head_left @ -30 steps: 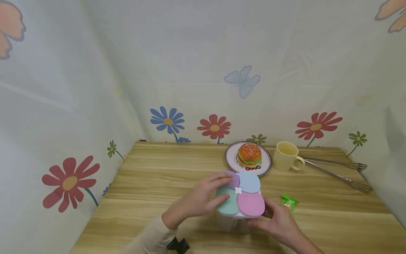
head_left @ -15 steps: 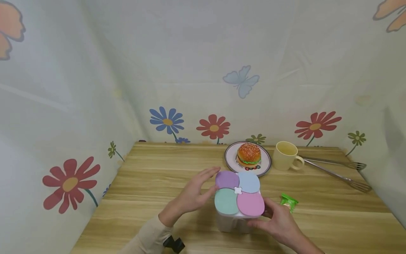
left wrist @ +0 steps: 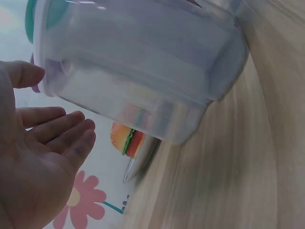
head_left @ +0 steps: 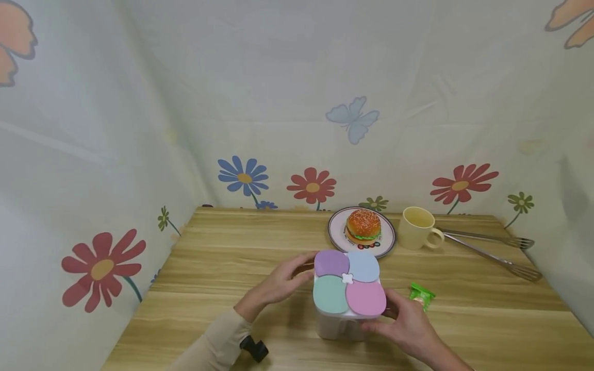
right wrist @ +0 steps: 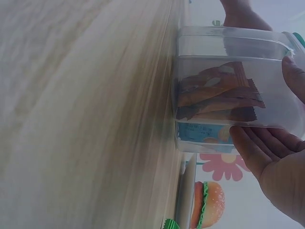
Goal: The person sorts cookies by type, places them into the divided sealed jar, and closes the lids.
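Note:
A clear plastic storage box (head_left: 327, 326) stands on the wooden table, its lid (head_left: 365, 298) made of purple, blue, green and pink petal-shaped flaps, all down. My right hand (head_left: 412, 330) grips the box's right side, thumb on the front and fingers round the far side. Through the wall, the right wrist view shows brown wrapped snacks (right wrist: 219, 95) and a blue packet (right wrist: 200, 131) in separate compartments. At the box's left side is my left hand (head_left: 278, 282), fingers loosely extended. In the left wrist view, its thumb is by the lid's rim; whether it touches cannot be told.
Behind the box, a toy hamburger (head_left: 364, 225) sits on a round plate (head_left: 337, 238). A yellow mug (head_left: 413, 232) stands beside it, with two metal utensils (head_left: 492, 252) to the right. A green wrapped snack (head_left: 421, 294) lies right of the box. Floral cloth (head_left: 278, 103) encloses the table.
My left hand has come off the top of the lid, drawn back left, and lowered to the box's left side. The right hand keeps its grip; the box has hardly moved.

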Motion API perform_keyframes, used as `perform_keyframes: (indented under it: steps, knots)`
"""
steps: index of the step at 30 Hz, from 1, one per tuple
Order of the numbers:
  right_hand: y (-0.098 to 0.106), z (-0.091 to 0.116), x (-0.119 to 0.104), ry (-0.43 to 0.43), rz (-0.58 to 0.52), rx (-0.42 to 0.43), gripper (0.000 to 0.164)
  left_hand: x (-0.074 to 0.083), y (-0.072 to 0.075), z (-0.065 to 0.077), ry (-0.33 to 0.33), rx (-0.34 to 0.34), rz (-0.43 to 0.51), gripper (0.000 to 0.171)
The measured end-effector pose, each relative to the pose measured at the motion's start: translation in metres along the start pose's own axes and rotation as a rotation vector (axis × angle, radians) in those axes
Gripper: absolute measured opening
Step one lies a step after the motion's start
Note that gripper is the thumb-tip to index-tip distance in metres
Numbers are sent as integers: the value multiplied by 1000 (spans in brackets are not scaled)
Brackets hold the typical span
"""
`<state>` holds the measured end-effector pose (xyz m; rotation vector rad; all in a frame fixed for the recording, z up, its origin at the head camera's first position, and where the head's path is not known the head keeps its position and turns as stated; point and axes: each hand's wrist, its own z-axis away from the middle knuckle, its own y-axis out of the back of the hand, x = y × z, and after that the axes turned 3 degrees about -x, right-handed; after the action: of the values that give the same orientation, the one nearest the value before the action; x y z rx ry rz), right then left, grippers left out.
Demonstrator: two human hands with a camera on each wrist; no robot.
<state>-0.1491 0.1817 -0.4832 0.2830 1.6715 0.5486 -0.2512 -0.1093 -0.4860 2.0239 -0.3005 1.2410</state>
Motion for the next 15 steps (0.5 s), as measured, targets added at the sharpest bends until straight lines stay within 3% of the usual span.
perform_keyframes:
  steps: [9, 15]
  knots:
    - [0, 0, 2, 14, -19, -10, 71, -11, -2, -2, -29, -119, -10, 60]
    - [0, 0, 4, 29, -23, -10, 69, -13, -5, -5, -19, -147, 34, 65]
